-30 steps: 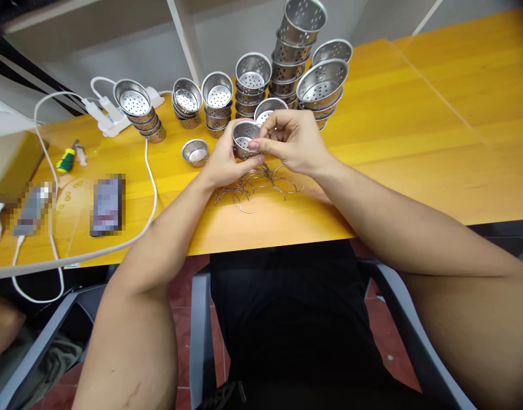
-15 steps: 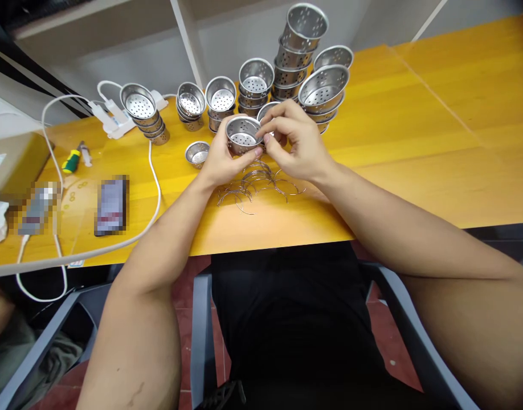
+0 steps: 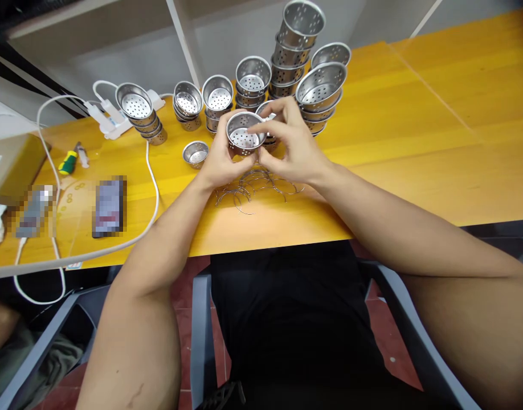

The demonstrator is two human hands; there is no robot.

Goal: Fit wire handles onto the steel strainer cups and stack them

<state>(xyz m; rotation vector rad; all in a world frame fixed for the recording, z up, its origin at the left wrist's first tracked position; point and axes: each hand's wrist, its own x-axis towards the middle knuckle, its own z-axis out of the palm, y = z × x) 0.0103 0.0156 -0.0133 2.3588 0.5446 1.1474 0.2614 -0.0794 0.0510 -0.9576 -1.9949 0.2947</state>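
A round metal cup with holes [image 3: 243, 136] is tilted above the table, with my left hand [image 3: 222, 156] wrapped round its left side. My right hand [image 3: 291, 139] is at the cup's right rim, its index finger reaching over the opening and its thumb below the rim. Any small piece between those fingers is too small to make out. Under the hands lie several thin curved wires [image 3: 261, 181]. One small perforated cup [image 3: 195, 154] stands left of my left hand. Behind are stacks of similar cups, among them a tall stack [image 3: 293, 54].
A white power strip [image 3: 116, 122] with cables, a green and yellow tool [image 3: 68, 163], two blurred devices and a cardboard box [image 3: 13, 165] are on the left. A stack of wider cups [image 3: 321, 91] leans at the back right. Part of another person shows at lower left.
My right index finger has moved left over the cup's opening, and my right thumb has dropped below the rim. The view has shifted slightly.
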